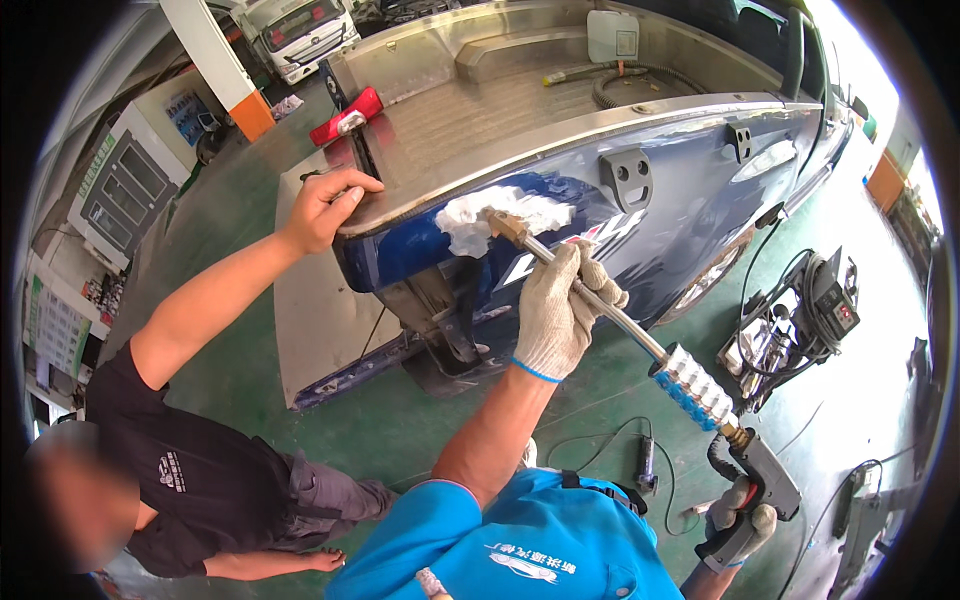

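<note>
My left hand, in a white knitted glove, is closed round the steel rod of a slide-hammer dent puller. My right hand, also gloved, wraps the pistol grip at the tool's lower right end. A ribbed sliding weight sits on the rod near the grip. The tool's brass-coloured tip meets a patch of ground bare metal on the blue pickup's side panel. Whether the tip is fixed there I cannot tell.
At left a co-worker in a dark shirt rests a hand on the bed's corner. A red tail light lies on the bed. A cabled machine stands right; a corded grinder-like tool is on the green floor.
</note>
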Demonstrator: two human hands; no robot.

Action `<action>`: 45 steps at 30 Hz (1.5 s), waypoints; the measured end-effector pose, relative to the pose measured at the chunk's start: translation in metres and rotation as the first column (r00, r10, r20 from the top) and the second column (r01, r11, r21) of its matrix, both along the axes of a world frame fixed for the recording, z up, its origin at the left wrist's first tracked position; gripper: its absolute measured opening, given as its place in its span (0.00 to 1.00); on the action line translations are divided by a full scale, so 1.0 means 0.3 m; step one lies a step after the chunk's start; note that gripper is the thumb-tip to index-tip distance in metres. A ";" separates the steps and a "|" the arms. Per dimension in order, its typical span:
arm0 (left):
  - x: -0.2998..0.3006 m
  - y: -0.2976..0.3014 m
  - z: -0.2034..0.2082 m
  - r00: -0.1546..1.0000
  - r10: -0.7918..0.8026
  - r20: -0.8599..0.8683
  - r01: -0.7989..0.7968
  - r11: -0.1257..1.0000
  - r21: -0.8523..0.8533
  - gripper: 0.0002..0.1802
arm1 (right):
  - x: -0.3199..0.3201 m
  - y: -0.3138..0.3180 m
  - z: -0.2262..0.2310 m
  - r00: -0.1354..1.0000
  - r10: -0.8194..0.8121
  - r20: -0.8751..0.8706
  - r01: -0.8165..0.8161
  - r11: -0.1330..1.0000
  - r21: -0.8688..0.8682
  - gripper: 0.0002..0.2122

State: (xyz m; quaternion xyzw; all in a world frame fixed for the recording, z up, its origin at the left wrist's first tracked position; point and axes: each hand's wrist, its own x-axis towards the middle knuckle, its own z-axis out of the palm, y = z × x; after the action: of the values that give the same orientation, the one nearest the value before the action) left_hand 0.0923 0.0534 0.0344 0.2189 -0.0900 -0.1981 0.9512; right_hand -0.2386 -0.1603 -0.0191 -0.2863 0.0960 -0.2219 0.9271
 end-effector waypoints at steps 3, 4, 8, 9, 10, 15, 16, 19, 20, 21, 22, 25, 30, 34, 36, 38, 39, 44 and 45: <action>0.009 0.001 -0.011 1.000 -0.011 0.017 0.011 1.000 0.001 0.13 | 0.005 0.002 0.027 1.000 0.024 0.008 -0.024 0.999 0.028 0.23; 0.012 0.000 -0.016 0.999 -0.019 0.030 0.019 1.000 -0.001 0.14 | 0.005 0.003 0.036 1.000 0.025 0.010 -0.025 0.999 0.028 0.23; -0.009 -0.038 -0.020 0.997 0.000 0.072 -0.002 1.000 0.025 0.15 | 0.006 0.001 0.070 0.999 0.015 0.034 -0.017 0.998 0.065 0.31; -0.051 -0.066 -0.014 0.999 0.000 0.046 -0.001 1.000 0.029 0.16 | 0.009 -0.001 0.076 0.999 0.021 0.032 -0.024 0.995 0.099 0.32; -0.113 -0.069 0.001 0.999 -0.030 0.044 0.025 0.994 0.105 0.16 | 0.016 -0.014 0.067 0.998 0.055 0.033 -0.058 0.994 0.089 0.31; -0.278 -0.263 -0.047 0.971 -0.231 -0.066 0.219 0.964 -0.153 0.14 | 0.025 0.013 0.086 0.996 0.059 0.062 -0.060 0.998 0.021 0.28; -0.266 -0.275 -0.039 0.964 -0.240 -0.116 0.215 0.957 -0.194 0.13 | 0.023 0.012 0.087 0.995 0.071 0.067 -0.072 0.997 0.008 0.28; -0.128 -0.204 -0.032 0.961 -0.275 -0.015 0.256 0.913 -0.318 0.12 | 0.009 -0.012 0.092 0.995 0.079 0.058 -0.079 0.997 -0.001 0.28; -0.113 -0.160 0.020 0.986 -0.157 -0.057 0.141 0.964 -0.226 0.11 | 0.004 -0.009 0.082 0.998 0.052 0.042 -0.053 0.998 0.022 0.28; -0.108 -0.154 0.020 0.990 -0.142 -0.018 0.133 0.964 -0.232 0.10 | -0.002 -0.003 0.072 0.999 0.025 0.025 -0.026 0.999 0.044 0.28; -0.176 -0.172 0.017 0.984 -0.074 0.162 0.065 0.996 0.058 0.12 | 0.019 0.024 0.084 0.999 -0.013 0.039 0.013 1.000 0.009 0.28; -0.280 -0.243 -0.043 0.952 -0.278 0.130 0.298 0.938 -0.176 0.23 | 0.030 0.008 0.093 1.000 -0.001 0.031 0.002 0.999 -0.035 0.27; -0.060 -0.058 -0.001 0.992 0.090 0.083 -0.101 0.986 0.132 0.15 | 0.001 -0.039 0.089 0.998 -0.035 -0.058 0.033 0.998 -0.045 0.28; 0.181 0.062 0.116 0.980 0.116 -0.160 -0.138 0.981 -0.140 0.15 | -0.005 -0.026 0.108 0.997 -0.042 -0.057 0.039 0.998 -0.044 0.28; 0.285 0.074 -0.019 0.984 -0.175 -0.014 0.157 0.913 -0.377 0.21 | -0.010 -0.032 0.071 1.000 -0.029 0.002 0.030 0.996 -0.080 0.29; 0.288 0.079 0.000 0.938 -0.225 0.264 0.343 0.719 -0.605 0.24 | -0.009 -0.016 0.066 0.999 -0.036 0.019 0.040 0.973 -0.226 0.30; 0.283 0.083 0.005 0.928 -0.205 0.310 0.364 0.672 -0.646 0.24 | -0.010 -0.014 0.067 0.998 -0.065 0.005 0.062 0.918 -0.392 0.28; 0.242 0.060 0.049 0.922 -0.188 0.339 0.377 0.645 -0.665 0.23 | -0.022 -0.003 0.062 0.999 -0.043 0.025 0.046 0.990 -0.130 0.27; 0.196 0.071 0.070 0.973 -0.158 0.169 0.227 0.798 -0.558 0.19 | -0.040 0.000 0.071 0.998 -0.046 0.030 0.048 0.994 -0.095 0.27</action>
State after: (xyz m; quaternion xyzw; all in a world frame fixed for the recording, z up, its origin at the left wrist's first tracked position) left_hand 0.1512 0.0746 0.0554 -0.0769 -0.2214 -0.2447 0.9409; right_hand -0.2508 -0.1605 0.0022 -0.3249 0.0789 -0.2520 0.9081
